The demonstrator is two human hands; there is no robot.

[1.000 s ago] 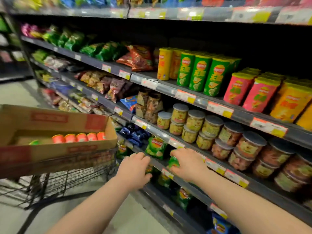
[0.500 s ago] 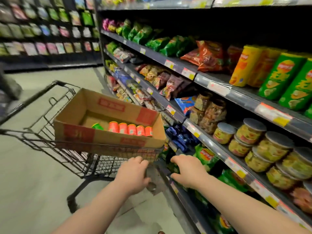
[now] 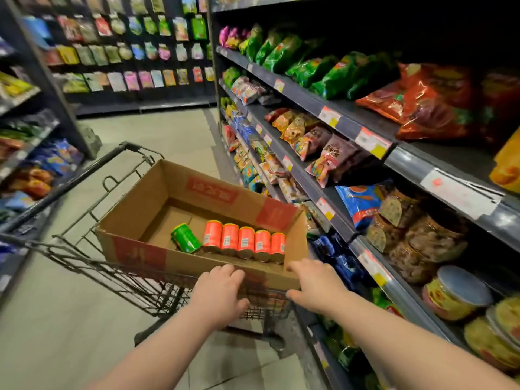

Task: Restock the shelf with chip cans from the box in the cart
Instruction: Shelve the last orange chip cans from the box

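An open cardboard box (image 3: pixel 140 220) sits in a black wire cart (image 3: pixel 92 266). Inside it, several red-orange chip cans (image 3: pixel 244 240) lie side by side along the near wall, with one green chip can (image 3: pixel 184 237) tilted to their left. My left hand (image 3: pixel 218 291) and my right hand (image 3: pixel 315 285) hover just in front of the box's near edge, fingers relaxed and spread, holding nothing. The shelf (image 3: pixel 365 136) runs along my right side.
The shelf rows hold snack bags (image 3: pixel 318 68) above and lidded jars (image 3: pixel 453 296) lower down, with price tags (image 3: pixel 371 142) on the edges. Another shelf unit (image 3: pixel 25 130) stands on the left. The tiled aisle floor (image 3: pixel 157 136) extends ahead.
My view has swung left from the shelf to the cart. Both hands have left the lower shelf edge and now sit in front of the box's near wall.
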